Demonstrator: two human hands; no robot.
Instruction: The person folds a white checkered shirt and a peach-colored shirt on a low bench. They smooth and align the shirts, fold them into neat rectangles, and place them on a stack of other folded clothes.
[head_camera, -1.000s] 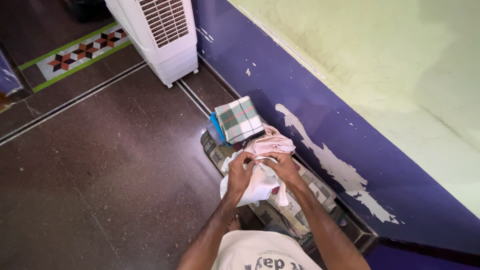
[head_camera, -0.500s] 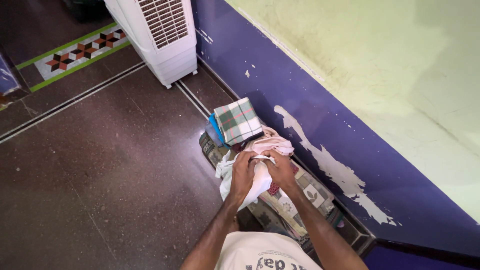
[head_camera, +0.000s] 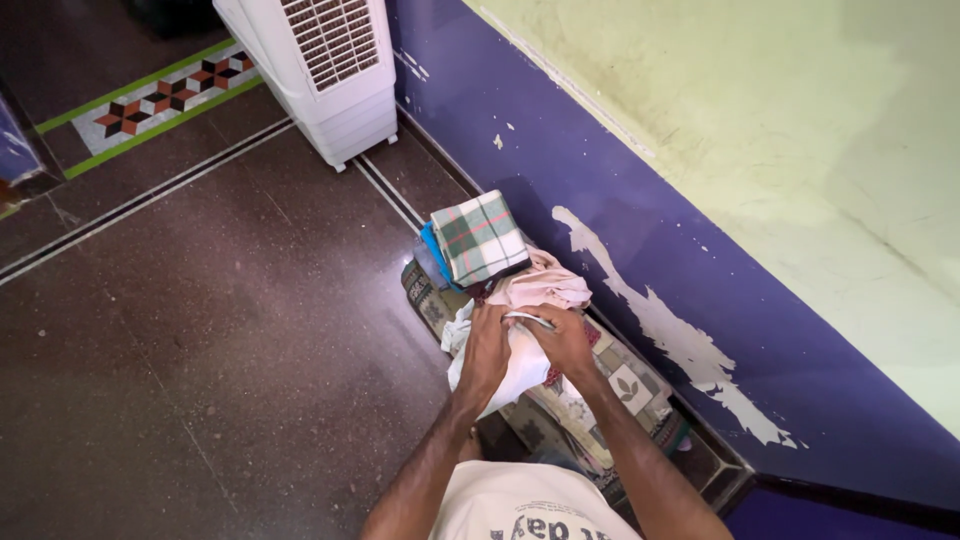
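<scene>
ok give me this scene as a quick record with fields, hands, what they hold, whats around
left hand: grips the near side of a white cloth
right hand: pinches the cloth's upper edge
cloth state: bunched, hanging between the hands
behind the cloth: pink garment, then a folded checked cloth on something blue
under the pile: patterned mat along the purple wall
farther off: white air cooler on the dark floor

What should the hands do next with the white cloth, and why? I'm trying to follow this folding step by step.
Probably draw the two hands apart to pull the edge straight. The left hand and right hand pinch the white cloth close together, and it hangs bunched and crumpled beside the pink cloth and the folded checked cloth.
</scene>
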